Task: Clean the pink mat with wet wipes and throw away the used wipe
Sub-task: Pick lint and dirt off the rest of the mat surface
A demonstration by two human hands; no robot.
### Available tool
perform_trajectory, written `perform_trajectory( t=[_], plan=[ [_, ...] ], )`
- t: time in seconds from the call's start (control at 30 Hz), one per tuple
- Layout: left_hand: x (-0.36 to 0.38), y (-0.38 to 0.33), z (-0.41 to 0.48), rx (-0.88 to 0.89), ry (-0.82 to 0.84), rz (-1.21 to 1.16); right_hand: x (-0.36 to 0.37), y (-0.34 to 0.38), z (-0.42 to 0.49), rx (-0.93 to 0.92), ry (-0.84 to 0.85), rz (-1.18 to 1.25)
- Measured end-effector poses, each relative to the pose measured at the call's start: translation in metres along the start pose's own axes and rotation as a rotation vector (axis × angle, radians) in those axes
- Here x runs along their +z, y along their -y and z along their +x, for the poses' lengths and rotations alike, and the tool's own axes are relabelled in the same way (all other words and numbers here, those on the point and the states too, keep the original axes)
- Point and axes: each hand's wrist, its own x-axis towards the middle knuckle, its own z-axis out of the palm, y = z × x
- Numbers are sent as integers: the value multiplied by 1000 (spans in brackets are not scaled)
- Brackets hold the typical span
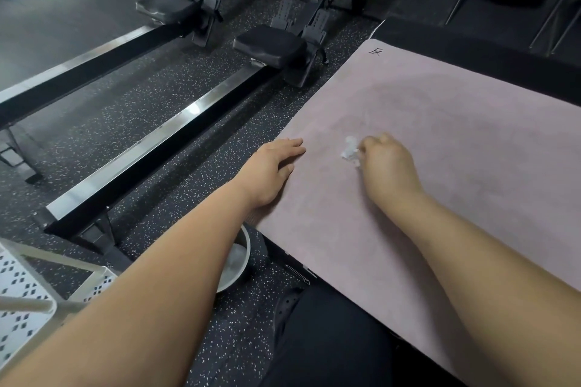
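The pink mat (pixel 456 141) lies across the right half of the view on a dark platform, with a darker damp patch near its middle. My right hand (pixel 388 166) grips a crumpled white wet wipe (pixel 349 151) and holds it against the mat. My left hand (pixel 273 171) lies flat with straight fingers on the mat's left edge, holding it down.
Two black rowing machines (pixel 176 135) with metal rails stand on the speckled floor to the left. A round grey bin (pixel 237 258) with something white inside sits by the mat's near-left corner, partly behind my left forearm. A white perforated basket (pixel 28 286) is at the lower left.
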Motion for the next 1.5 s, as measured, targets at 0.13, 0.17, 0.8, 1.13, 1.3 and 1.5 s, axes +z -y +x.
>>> perform_trajectory(
  t=[0.13, 0.17, 0.8, 1.13, 1.3, 1.5],
  plan=[
    [2, 2, 1, 8, -11, -1, 3, 56, -55, -250, 173, 123],
    [3, 2, 1, 11, -14, -2, 2, 68, -72, -333, 214, 126],
    [5, -1, -2, -2, -18, 4, 7, -18, -28, -40, -54, 122],
    [11, -8, -1, -47, -30, 15, -8, 26, -74, -451, 194, 286],
    [12, -16, -2, -81, -43, 46, 4, -19, -38, -393, 20, 277],
    [13, -25, -1, -136, -79, 46, 9, -54, 0, -151, -172, 295]
  ],
)
